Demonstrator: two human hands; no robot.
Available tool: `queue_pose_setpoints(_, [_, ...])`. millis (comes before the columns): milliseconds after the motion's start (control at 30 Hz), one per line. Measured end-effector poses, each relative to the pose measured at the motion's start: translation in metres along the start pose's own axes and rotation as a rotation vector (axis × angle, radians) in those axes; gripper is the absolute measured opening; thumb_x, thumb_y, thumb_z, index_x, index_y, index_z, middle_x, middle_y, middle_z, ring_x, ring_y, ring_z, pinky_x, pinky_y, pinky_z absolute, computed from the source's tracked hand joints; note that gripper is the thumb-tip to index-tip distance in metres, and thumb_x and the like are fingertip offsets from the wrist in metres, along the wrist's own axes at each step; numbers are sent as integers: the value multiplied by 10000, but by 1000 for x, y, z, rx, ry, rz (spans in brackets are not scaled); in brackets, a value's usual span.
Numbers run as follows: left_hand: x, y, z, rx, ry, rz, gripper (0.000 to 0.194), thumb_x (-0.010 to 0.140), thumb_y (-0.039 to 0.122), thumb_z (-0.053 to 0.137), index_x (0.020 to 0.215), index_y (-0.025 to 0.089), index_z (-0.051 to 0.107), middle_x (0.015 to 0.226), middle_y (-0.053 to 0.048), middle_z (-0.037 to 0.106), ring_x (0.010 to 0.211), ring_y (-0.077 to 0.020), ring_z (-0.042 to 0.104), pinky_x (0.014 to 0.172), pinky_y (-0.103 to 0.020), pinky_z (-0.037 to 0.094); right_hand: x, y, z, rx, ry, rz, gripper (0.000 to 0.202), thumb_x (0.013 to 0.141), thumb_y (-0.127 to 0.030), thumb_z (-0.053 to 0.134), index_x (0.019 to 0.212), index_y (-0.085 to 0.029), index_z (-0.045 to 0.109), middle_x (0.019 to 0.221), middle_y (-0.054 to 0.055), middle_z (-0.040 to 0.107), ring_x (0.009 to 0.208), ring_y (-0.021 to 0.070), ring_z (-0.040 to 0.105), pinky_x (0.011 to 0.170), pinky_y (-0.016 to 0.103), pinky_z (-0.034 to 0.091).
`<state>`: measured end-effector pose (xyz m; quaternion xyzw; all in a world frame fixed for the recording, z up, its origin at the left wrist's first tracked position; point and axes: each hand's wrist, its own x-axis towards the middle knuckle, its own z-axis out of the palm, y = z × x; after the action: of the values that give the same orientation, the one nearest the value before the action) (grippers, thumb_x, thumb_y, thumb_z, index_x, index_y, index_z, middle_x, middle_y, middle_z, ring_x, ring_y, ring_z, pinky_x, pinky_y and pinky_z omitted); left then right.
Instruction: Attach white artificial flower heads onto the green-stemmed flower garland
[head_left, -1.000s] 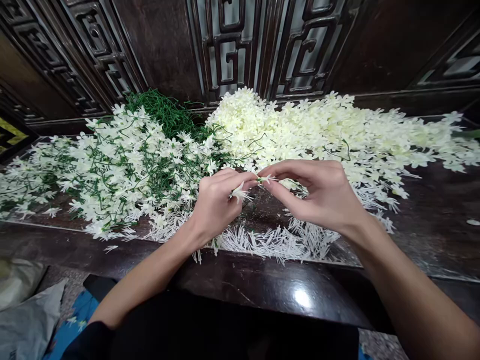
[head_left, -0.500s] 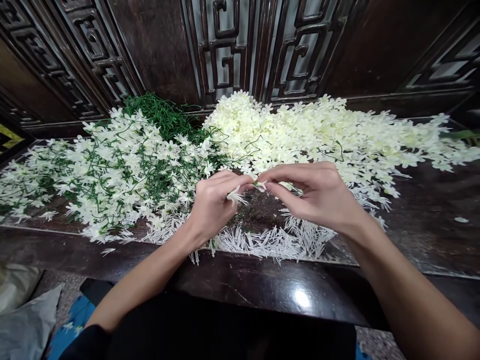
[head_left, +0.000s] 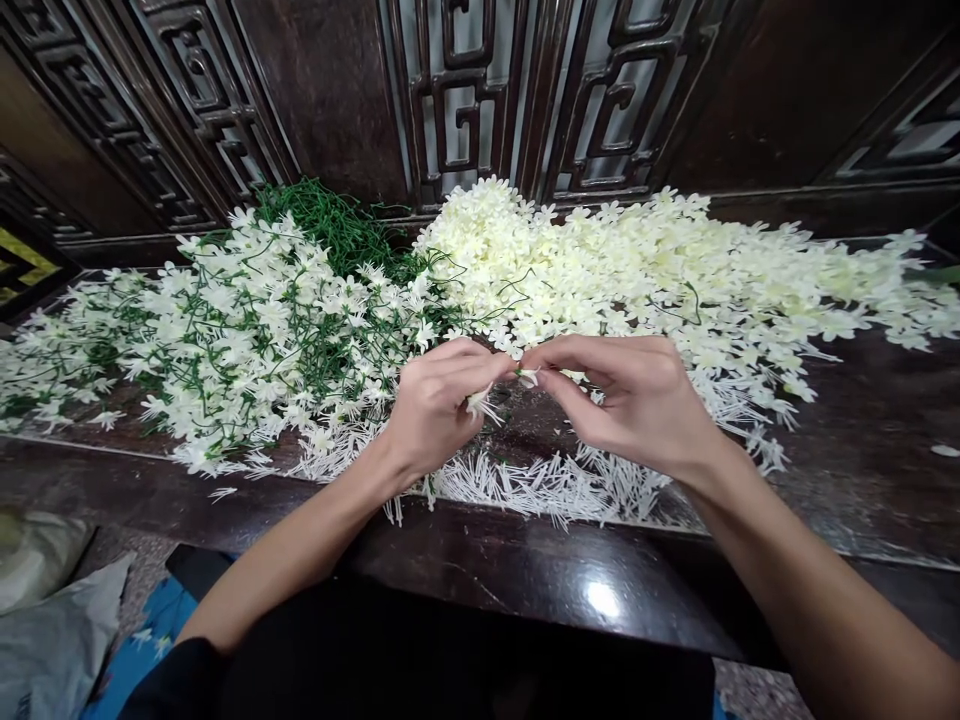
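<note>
One white flower, likely light and soft: your left hand and right hand pinch it, best held by its green base.

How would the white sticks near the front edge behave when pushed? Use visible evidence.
The white sticks are probably light, being so thin. Their straight shapes suggest they are fairly stiff. Lying loose and crisscrossed, they would likely scatter rather than slide as one.

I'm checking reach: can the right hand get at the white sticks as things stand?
Probably yes: the white sticks lie close to the right hand, mostly uncovered, though that hand appears to be pinching a flower.
</note>
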<state>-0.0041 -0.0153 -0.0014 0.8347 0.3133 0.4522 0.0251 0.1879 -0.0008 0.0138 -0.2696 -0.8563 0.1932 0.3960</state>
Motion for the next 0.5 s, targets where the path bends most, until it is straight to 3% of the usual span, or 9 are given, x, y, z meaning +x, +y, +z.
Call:
queue_pose_setpoints(200, [0,-3,3,54,51,130,339,706,-89,517,932,107,677,790,-48,753,725,-141,672,549,-261,606,-1,-1,0,96,12,53,168,815,-84,532,782,-190,659,640,-2,674,426,76,507,298,189,343])
queue_pose_setpoints(500, [-2,-8,6,146,35,241,296,744,-69,514,939,95,665,735,-65,722,720,-160,654,546,-259,569,1,-6,-2,368,-80,393,67,798,-160,620,750,-203,636,660,2,678,554,129,644,492,256,560])
